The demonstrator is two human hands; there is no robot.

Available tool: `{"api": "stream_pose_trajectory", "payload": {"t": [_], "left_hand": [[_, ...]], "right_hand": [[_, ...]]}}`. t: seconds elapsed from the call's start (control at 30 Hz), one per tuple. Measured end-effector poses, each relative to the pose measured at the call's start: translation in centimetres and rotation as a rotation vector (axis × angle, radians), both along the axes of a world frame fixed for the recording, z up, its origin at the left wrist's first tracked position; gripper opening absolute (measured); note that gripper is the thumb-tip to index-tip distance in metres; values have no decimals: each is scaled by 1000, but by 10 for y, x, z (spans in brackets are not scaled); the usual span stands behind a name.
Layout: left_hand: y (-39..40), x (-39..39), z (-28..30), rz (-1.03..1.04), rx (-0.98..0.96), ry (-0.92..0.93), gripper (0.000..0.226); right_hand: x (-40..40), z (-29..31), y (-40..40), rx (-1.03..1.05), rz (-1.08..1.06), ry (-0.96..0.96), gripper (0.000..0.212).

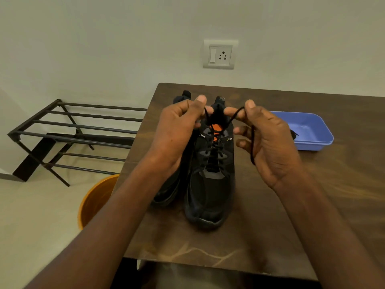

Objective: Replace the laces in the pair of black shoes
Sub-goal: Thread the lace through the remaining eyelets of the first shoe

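Both hands pinching lace ends over the nearer black shoe.

The left hand [177, 130] has a narrow grip on one end of the black lace [214, 142]; the right hand [268, 140] pinches the other end, its tail hanging across the palm. The laced shoe [210, 192] stands on the desk [291, 215], second shoe [168, 195] touching its left side, blue tray [312, 142] to the right.
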State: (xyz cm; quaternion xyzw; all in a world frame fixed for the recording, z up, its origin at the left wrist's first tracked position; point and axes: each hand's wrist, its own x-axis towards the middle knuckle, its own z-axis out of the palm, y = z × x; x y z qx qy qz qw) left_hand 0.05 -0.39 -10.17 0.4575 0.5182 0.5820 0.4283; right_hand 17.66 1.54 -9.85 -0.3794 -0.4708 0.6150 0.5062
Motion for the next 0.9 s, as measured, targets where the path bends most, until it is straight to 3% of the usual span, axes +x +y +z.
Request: {"api": "stream_pose_trajectory", "payload": {"t": [0.07,0.1,0.4,0.47,0.63,0.9], "left_hand": [[1,6,3,-32,16,-148,35],[2,7,3,-36,38,-136,34],[8,-8,-18,-215,167,361,15],[12,-10,-22,-292,100,334,10],[14,-8,-20,-330,-74,127,34],[15,-6,-23,-314,-128,45,12]], "right_hand": [[-8,-3,-2,15,16,-10,24],[-11,-5,-2,23,4,-32,23],[-24,-21,4,19,-85,-168,22],[-24,-20,4,48,-25,-224,28],[-20,-21,7,138,107,-303,20],[-15,-17,3,184,147,-324,19]]}}
